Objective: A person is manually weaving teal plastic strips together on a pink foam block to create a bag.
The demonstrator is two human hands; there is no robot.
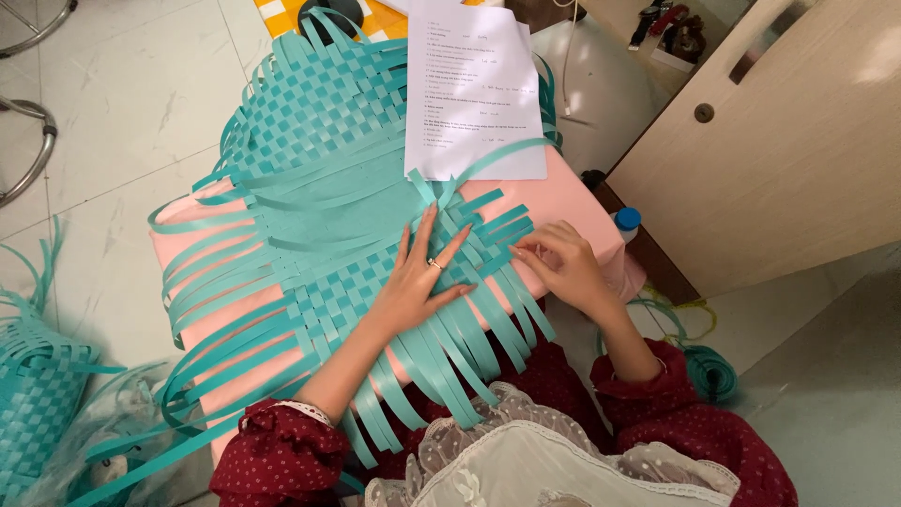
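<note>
A woven mat of teal plastic strips (328,160) lies across a pink stool top (563,192). My left hand (422,277), wearing a ring, presses flat with spread fingers on the near woven section. My right hand (558,263) pinches the end of one teal strip (511,246) at the weave's right edge. Loose strip ends fan out toward my lap and to the left.
A white printed sheet (474,89) rests on the far part of the mat. A finished teal woven basket (38,385) stands at lower left. A wooden cabinet (798,141) is on the right, with a blue-capped bottle (626,222) and a teal strip coil (709,371) on the floor.
</note>
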